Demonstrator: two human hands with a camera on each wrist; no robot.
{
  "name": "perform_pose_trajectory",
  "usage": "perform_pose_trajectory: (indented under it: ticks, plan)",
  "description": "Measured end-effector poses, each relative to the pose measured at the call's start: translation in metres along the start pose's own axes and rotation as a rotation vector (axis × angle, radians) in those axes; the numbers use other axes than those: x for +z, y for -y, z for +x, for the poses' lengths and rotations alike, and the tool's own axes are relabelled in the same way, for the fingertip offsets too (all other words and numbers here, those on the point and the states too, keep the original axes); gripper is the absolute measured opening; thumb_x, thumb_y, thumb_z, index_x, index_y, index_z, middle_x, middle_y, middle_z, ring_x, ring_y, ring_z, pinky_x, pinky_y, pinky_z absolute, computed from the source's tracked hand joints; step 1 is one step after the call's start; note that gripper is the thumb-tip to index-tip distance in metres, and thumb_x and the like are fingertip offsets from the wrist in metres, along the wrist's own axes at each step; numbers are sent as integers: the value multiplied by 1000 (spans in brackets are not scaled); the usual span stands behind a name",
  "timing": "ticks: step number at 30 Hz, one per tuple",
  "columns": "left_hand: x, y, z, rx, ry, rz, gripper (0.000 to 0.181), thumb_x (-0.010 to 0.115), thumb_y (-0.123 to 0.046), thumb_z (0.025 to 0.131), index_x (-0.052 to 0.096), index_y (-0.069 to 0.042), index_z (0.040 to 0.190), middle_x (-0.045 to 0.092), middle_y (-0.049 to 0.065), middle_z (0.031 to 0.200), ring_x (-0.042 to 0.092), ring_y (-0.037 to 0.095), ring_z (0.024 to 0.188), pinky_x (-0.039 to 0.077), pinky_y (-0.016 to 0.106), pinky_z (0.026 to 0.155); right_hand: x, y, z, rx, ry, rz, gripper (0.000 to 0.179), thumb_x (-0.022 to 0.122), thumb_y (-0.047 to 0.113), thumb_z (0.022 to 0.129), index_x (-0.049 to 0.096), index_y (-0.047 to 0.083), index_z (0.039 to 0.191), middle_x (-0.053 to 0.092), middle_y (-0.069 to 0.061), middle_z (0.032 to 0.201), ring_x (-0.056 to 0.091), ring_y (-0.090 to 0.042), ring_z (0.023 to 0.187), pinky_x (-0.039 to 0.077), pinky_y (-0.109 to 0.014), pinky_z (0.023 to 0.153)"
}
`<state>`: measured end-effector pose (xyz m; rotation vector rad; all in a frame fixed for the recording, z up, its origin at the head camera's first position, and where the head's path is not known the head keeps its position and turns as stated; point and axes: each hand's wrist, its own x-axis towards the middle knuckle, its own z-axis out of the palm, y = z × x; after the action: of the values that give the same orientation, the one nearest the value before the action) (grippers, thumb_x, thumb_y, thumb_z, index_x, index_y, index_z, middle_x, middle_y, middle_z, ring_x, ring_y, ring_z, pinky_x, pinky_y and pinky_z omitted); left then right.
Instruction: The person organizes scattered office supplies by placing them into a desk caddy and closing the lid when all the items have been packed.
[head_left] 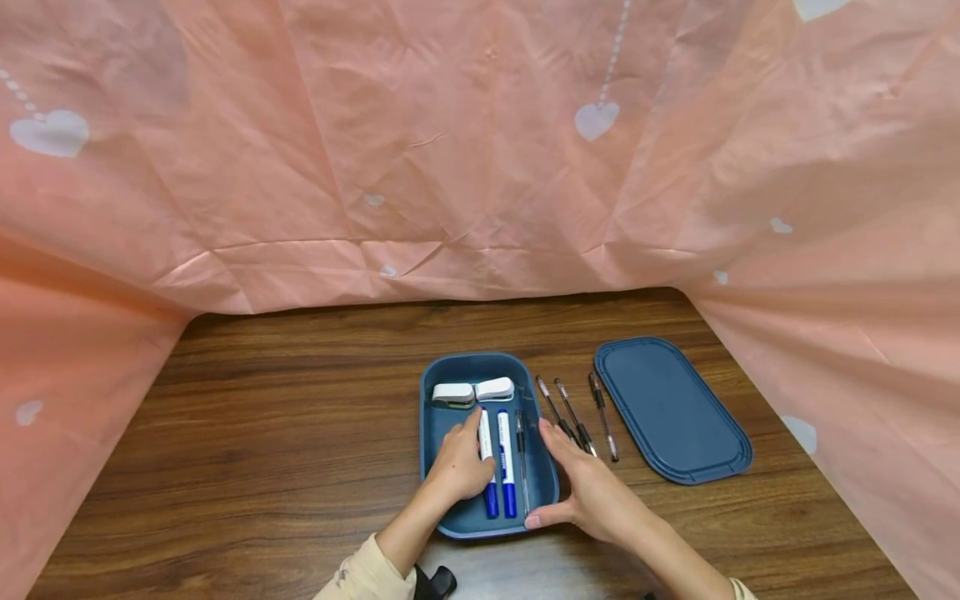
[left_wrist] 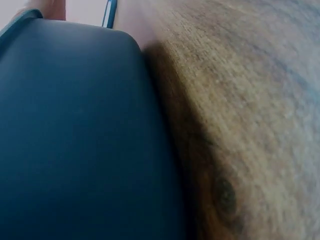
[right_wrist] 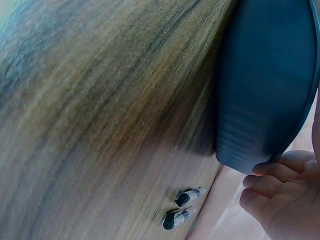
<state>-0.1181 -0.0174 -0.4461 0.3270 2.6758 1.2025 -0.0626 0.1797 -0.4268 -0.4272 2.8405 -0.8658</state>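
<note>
A blue tray (head_left: pixel 545 477) stands on the table with two white staplers (head_left: pixel 474 392) at its far end. Inside lie two white markers with blue caps and a clear pen (head_left: pixel 522 458), side by side. My left hand (head_left: pixel 459 462) reaches into the tray and holds the left marker (head_left: pixel 486 442) between thumb and index finger; the other marker (head_left: pixel 506 450) lies just to its right. With my right hand (head_left: pixel 592 492) I grip the tray's right side, thumb at the near corner, fingers (right_wrist: pixel 265 185) against the outer wall.
Right of the tray lie two pens (head_left: pixel 573 417) close together and another pen (head_left: pixel 603 417) farther right. A flat blue lid (head_left: pixel 675 412) rests beyond them. Pink cloth (head_left: pixel 480 167) with hearts surrounds the wooden table (head_left: pixel 262 433) at the back and sides.
</note>
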Motion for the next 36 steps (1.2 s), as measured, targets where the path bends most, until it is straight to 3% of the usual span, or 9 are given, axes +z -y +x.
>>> perform_pose_trajectory:
  ticks: [6, 14, 23, 32, 36]
  plan:
    - [1, -1, 1, -19, 25, 10, 70, 66, -7, 80, 39, 7, 143, 55, 33, 125, 55, 42, 114, 46, 57, 97, 0, -1, 0, 1, 3, 5, 114, 83, 49, 65, 27, 1, 151, 27, -15, 158, 32, -37, 143, 36, -52, 110]
    - [4, -2, 3, -33, 30, 15, 64, 68, -5, 81, 45, 9, 138, 58, 21, 98, 56, 30, 92, 51, 49, 81, 0, -1, 0, -2, 5, 8, 114, 83, 49, 65, 27, 0, 151, 27, -17, 158, 32, -38, 142, 35, -52, 110]
    - [5, -2, 3, -54, 1, 26, 65, 73, -6, 79, 47, 6, 137, 57, 17, 90, 55, 27, 84, 50, 47, 75, -1, 0, 1, 2, 3, 5, 113, 82, 50, 65, 28, 0, 151, 28, -18, 157, 33, -39, 142, 36, -54, 109]
    - [5, -4, 1, -104, -28, 18, 68, 78, -12, 78, 49, 1, 138, 57, 30, 123, 58, 39, 108, 48, 61, 94, -2, 1, 1, 7, 10, 9, 113, 82, 50, 65, 27, 0, 151, 27, -17, 158, 32, -39, 142, 35, -54, 110]
    - [4, -5, 0, -105, -33, 13, 69, 78, -13, 79, 48, 1, 139, 56, 30, 124, 58, 41, 109, 48, 61, 94, -2, 1, 1, 0, 10, 4, 113, 82, 50, 65, 27, 0, 151, 27, -17, 158, 32, -38, 142, 36, -53, 110]
